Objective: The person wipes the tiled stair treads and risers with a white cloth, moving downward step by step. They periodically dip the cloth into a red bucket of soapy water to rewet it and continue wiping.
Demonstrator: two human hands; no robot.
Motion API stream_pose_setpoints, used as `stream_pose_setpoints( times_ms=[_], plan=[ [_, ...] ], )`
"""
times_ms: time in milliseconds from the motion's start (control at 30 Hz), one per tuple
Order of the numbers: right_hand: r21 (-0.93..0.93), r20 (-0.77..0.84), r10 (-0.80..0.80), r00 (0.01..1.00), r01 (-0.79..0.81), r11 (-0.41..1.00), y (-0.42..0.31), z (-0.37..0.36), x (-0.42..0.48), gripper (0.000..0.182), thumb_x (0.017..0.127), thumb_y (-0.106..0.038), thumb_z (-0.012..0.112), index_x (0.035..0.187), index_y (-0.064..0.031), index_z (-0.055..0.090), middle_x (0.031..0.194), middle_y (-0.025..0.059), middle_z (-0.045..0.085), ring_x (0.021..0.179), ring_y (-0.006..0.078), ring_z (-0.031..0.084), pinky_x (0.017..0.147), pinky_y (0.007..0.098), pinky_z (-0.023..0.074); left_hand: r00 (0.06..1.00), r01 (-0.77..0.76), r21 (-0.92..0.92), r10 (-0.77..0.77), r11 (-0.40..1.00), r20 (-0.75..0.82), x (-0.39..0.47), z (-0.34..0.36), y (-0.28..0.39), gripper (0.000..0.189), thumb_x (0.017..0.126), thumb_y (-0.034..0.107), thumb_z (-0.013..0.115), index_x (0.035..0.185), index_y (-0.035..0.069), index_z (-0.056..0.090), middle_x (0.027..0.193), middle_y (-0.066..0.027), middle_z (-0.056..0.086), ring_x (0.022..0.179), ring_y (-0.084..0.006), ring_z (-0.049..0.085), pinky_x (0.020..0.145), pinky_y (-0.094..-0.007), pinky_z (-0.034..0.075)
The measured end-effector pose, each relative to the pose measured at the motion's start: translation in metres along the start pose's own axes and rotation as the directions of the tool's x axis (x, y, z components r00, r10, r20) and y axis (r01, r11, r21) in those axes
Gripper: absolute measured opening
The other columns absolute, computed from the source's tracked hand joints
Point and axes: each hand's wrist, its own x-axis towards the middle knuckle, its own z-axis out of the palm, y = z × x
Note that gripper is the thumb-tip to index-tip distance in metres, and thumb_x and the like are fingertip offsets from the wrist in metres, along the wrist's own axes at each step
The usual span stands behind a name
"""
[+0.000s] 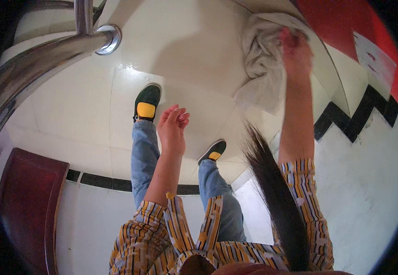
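Observation:
My right hand [297, 51] reaches far forward over the right edge of a crumpled greyish-white cloth [262, 65]. The hand is blurred, and I cannot tell whether its fingers grip the cloth. Folds bunch up in the upper part of the cloth, while a flatter, thinner corner spreads toward me on the pale floor. In front of my body hangs my left hand [173, 129], its fingers loosely curled with a gap at the thumb. Nothing shows in it, and it is apart from the cloth.
Polished metal railing [47, 55] curves across the upper left and ends in a round flange [111, 39]. On the right stands a wall with a black zigzag band [353, 123] and a red area [339, 27]. A dark red wooden panel [30, 206] is at lower left. My shoes rest on pale floor tiles [78, 113].

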Motion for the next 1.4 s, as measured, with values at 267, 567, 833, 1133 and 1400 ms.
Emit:
stream_pose_setpoints(
  times_ms=[267,567,833,1133,1400],
  plan=[
    [-0.224,0.125,-0.157,0.980,0.182,0.958,0.006,-0.012,0.003,0.023,0.093,-0.006,0.043,0.111,0.0090,0.046,0.104,0.0197,0.057,0.093,0.0319,0.062,0.080,0.0408,0.0562,1.000,-0.003,0.048,0.004,0.999,-0.011,-0.001,0.002,-0.001,0.017,0.089,0.008,0.053,0.105,0.002,0.053,0.089,-0.0100,0.062,0.073,-0.0160,0.060,0.067,-0.0254,0.048],
    [-0.127,0.129,0.004,0.992,0.013,0.992,0.014,0.000,0.010,0.020,0.091,-0.006,0.047,0.106,0.0088,0.047,0.102,0.0196,0.057,0.093,0.0334,0.063,0.082,0.0421,0.0554,0.999,-0.008,0.064,0.010,0.998,-0.043,0.005,-0.004,-0.004,0.017,0.089,0.007,0.053,0.106,0.003,0.054,0.088,-0.0091,0.061,0.074,-0.0169,0.060,0.066,-0.0262,0.050],
    [-0.145,-0.064,0.026,0.998,-0.035,0.989,0.034,-0.007,0.018,0.023,0.093,-0.005,0.046,0.111,0.0090,0.043,0.110,0.0251,0.053,0.094,0.0363,0.062,0.080,0.0438,0.0564,1.000,0.010,0.076,-0.011,0.997,0.007,0.002,0.006,-0.007,0.019,0.089,0.007,0.053,0.108,0.003,0.053,0.090,-0.0095,0.061,0.074,-0.0165,0.060,0.066,-0.0260,0.050],
    [-0.217,0.186,-0.055,0.981,0.095,0.971,-0.002,-0.003,-0.001,0.025,0.092,-0.005,0.046,0.112,0.0099,0.043,0.105,0.0217,0.057,0.090,0.0344,0.064,0.074,0.0414,0.0580,0.999,0.002,0.053,0.000,0.999,-0.042,0.001,-0.001,-0.003,0.017,0.090,0.009,0.053,0.106,0.003,0.053,0.090,-0.0094,0.061,0.076,-0.0171,0.060,0.066,-0.0262,0.049],
    [-0.731,0.398,-0.293,0.869,0.493,0.471,0.039,-0.041,0.037,0.025,0.093,-0.005,0.044,0.113,0.0098,0.042,0.106,0.0248,0.054,0.087,0.0337,0.063,0.074,0.0400,0.0578,1.000,-0.003,0.059,0.004,0.998,-0.009,0.002,0.004,0.001,0.018,0.090,0.009,0.052,0.107,0.002,0.052,0.091,-0.0106,0.060,0.075,-0.0174,0.058,0.066,-0.0262,0.049]
  ],
)
